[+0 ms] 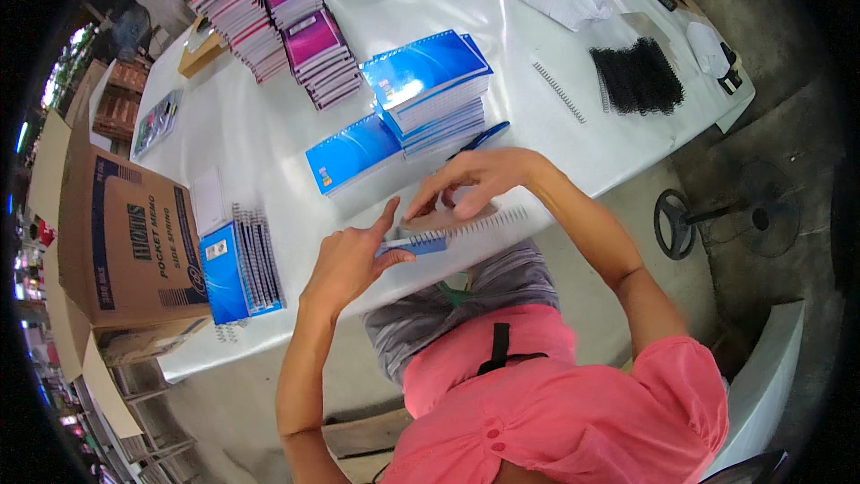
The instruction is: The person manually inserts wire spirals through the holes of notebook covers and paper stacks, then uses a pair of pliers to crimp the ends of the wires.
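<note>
At the table's near edge my left hand is closed on the end of a small blue notepad, thumb along its near side and index finger raised. A black spiral wire runs along the notepad and sticks out well past its right end. My right hand comes over from the right, its fingers bent round a brown piece of board just above the wire. Just beyond the right hand lies a dark blue pen-like tool. Stacked blue notepads stand beyond the hands.
Pink and red notebook stacks stand far left. Bound blue notepads sit beside an open cardboard box at left. A heap of black spiral wires and one loose wire lie right. A fan stands beyond the table.
</note>
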A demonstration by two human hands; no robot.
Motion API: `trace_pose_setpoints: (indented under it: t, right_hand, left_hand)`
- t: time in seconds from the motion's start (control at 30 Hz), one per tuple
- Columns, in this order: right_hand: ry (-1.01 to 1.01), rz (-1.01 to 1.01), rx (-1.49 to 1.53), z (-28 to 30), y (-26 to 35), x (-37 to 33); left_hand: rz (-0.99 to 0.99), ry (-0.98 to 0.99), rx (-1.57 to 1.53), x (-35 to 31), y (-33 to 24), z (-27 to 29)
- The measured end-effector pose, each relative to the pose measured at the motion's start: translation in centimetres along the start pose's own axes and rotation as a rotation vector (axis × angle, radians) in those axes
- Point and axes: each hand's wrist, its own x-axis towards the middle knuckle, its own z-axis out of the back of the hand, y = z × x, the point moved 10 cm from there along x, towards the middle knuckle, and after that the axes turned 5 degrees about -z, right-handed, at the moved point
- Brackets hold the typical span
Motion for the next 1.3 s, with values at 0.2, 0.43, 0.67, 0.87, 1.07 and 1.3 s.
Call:
trace_pose_setpoints:
  t: [0.2, 0.43, 0.67, 0.87, 1.07, 1.3]
  right_hand:
    - [-0.008, -0.19, -0.184, -0.5, -1.6, 1.7]
    - [-0.023, -0.299, -0.258, 0.1, -3.5, 2.7]
    - [-0.02, -0.176, -0.069, -0.1, -1.6, 3.1]
    - [0.023, -0.207, -0.063, -0.7, -2.5, 4.1]
    - [0.037, -0.183, -0.114, -1.5, -1.1, 4.9]
    - [0.026, -0.326, -0.32, -1.2, -2.4, 6.1]
  left_hand:
    - [0.19, 0.179, -0.003, -0.4, 1.1, -0.3]
    - [0.144, -0.104, -0.164, -1.4, 1.6, 1.3]
    - [0.124, -0.522, -0.638, -3.4, 3.4, 0.5]
    - [0.147, -0.678, -0.832, -4.5, 4.0, -1.4]
    - [0.116, -0.744, -0.896, -4.9, 3.8, -1.8]
    - [0.131, -0.776, -1.095, -5.0, 4.6, -3.6]
